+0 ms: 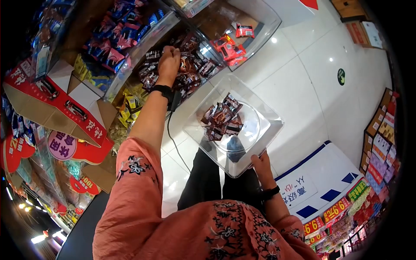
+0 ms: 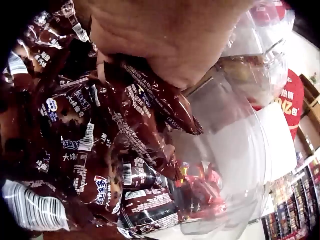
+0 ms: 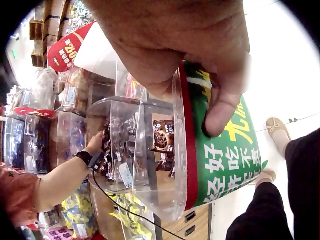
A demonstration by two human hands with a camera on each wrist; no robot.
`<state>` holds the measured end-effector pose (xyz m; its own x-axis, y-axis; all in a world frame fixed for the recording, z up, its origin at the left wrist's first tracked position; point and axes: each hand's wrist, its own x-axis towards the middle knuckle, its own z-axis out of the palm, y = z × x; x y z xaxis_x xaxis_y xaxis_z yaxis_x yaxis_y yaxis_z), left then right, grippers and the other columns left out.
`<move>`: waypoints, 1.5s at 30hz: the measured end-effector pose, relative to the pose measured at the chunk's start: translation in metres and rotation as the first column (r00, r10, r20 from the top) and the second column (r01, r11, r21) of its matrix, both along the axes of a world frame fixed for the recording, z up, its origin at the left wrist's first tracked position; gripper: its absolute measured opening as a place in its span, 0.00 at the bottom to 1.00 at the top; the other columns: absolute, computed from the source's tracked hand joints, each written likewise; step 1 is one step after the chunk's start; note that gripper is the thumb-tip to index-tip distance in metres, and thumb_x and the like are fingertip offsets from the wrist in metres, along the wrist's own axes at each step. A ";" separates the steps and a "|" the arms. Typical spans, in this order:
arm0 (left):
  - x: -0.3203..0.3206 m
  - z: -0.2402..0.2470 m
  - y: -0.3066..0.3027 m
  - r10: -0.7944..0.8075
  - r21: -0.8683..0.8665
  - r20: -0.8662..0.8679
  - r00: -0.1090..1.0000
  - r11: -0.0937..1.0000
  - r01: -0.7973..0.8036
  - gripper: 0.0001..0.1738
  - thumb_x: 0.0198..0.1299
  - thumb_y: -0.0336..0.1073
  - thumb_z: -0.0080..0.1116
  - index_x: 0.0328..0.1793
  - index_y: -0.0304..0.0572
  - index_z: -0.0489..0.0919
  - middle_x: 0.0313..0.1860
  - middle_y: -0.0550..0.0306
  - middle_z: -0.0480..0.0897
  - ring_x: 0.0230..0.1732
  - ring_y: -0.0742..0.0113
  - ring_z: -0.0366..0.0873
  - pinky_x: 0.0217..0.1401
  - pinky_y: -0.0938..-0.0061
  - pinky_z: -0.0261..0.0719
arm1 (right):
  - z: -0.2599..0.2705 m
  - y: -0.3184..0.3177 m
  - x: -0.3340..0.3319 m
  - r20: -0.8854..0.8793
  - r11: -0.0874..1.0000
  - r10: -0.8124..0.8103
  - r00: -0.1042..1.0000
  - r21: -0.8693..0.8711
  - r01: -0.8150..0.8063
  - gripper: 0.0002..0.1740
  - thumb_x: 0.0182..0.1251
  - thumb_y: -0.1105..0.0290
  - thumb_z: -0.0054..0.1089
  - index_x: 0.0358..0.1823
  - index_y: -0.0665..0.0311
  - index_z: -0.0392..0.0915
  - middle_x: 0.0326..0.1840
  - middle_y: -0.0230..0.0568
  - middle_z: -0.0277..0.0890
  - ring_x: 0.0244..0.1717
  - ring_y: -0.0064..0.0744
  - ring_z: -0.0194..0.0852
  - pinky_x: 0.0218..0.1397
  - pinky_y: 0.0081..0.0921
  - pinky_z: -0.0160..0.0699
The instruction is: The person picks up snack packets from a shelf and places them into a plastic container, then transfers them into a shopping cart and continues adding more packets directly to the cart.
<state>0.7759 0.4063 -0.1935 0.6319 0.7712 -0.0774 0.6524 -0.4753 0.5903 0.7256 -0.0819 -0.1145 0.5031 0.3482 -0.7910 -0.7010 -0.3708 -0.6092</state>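
Note:
My left hand (image 1: 169,65) is in a clear bin of brown-wrapped snacks (image 1: 188,78), fingers curled down among them. In the left wrist view the hand (image 2: 160,40) holds brown packets (image 2: 165,100) beneath the palm; the fingertips are hidden. My right hand (image 1: 262,167) grips the rim of a clear plastic box (image 1: 268,125), which has several brown packets (image 1: 223,117) in it. From the right wrist view, that hand (image 3: 185,55) has its fingers over the edge, on a green label (image 3: 220,150).
Blue and pink packets (image 1: 115,39) fill a neighbouring bin, and yellow ones (image 1: 130,106) lie nearer the body. Red packets (image 1: 229,50) are in the bin to the right. A white and blue box (image 1: 320,173) stands at the lower right. A thin black cable (image 1: 173,145) hangs by the left wrist.

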 end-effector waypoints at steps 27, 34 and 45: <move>-0.101 0.069 -0.201 -0.378 -0.280 0.092 0.921 0.878 0.389 0.12 0.69 0.40 0.60 0.52 0.43 0.81 0.46 0.49 0.83 0.47 0.48 0.82 0.49 0.61 0.80 | 0.000 -0.002 0.000 -0.004 1.000 0.025 1.000 0.016 -0.025 0.25 0.68 0.72 0.50 0.65 0.71 0.65 0.46 0.39 0.79 0.38 0.25 0.80 0.35 0.21 0.82; -0.086 0.085 -0.093 -0.194 0.068 0.015 0.981 0.979 0.192 0.24 0.63 0.43 0.65 0.60 0.36 0.77 0.51 0.40 0.81 0.51 0.41 0.79 0.55 0.53 0.76 | 0.000 -0.003 -0.003 -0.027 0.999 0.039 0.999 0.039 -0.037 0.24 0.68 0.72 0.49 0.65 0.71 0.67 0.48 0.38 0.78 0.42 0.24 0.79 0.38 0.21 0.81; -0.066 0.033 0.039 0.119 0.271 -0.682 0.721 0.957 0.099 0.52 0.55 0.71 0.63 0.73 0.38 0.69 0.69 0.33 0.73 0.66 0.35 0.74 0.66 0.50 0.74 | 0.007 -0.002 -0.009 -0.033 0.997 0.054 0.998 0.064 -0.052 0.21 0.69 0.71 0.50 0.62 0.70 0.70 0.45 0.34 0.78 0.41 0.21 0.76 0.41 0.21 0.77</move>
<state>0.7097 0.4450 -0.1606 0.4789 0.8339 -0.2743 0.8284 -0.5327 -0.1733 0.7167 -0.0837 -0.1077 0.4554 0.4233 -0.7832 -0.7025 -0.3695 -0.6082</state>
